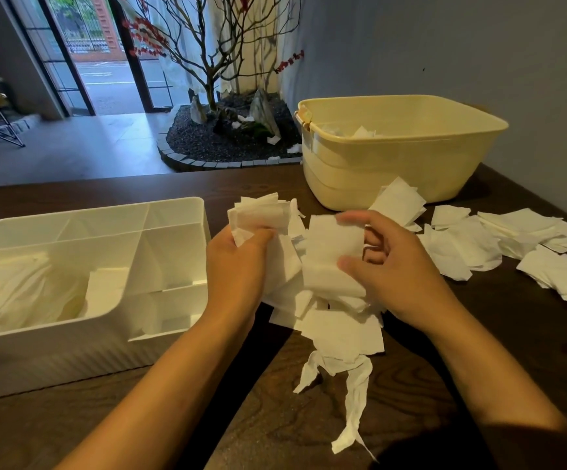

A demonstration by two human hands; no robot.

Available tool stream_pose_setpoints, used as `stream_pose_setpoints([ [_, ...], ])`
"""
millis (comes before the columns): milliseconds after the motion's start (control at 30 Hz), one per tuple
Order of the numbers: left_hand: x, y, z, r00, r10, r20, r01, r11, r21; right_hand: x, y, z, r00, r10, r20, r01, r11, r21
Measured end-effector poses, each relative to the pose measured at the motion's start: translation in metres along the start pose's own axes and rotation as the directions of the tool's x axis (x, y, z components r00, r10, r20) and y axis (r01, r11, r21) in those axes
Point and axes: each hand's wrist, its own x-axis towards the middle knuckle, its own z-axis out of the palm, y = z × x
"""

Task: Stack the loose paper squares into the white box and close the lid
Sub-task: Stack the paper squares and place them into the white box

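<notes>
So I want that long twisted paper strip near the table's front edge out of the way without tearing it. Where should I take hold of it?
Probably at its upper part, where it joins the paper pile and looks widest and bunched. Come from above with the right hand, which is nearer. The long twisted paper strip thins to a fine tip toward the front of the table, so pinching there may tear it.

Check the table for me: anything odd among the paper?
Yes. A long twisted paper strip trails from the near edge of the pile, toward the person. It is crumpled and ragged, unlike the flat squares lying to the right.
</notes>
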Motion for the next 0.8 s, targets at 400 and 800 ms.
stream_pose_setpoints([
  [400,-0.0047,0.0017,0.0022,0.996,0.05,0.076,-0.055,0.997,0.06,-0.0016,-0.0036,0.0007,0.99,-0.096,-0.104,0.113,0.978,0.175],
  [800,-0.0069,-0.0021,0.0036,0.991,-0.002,0.131,-0.007,0.998,0.069,-0.0016,-0.0088,-0.0004,0.997,-0.009,-0.073,0.026,0.969,0.247],
])
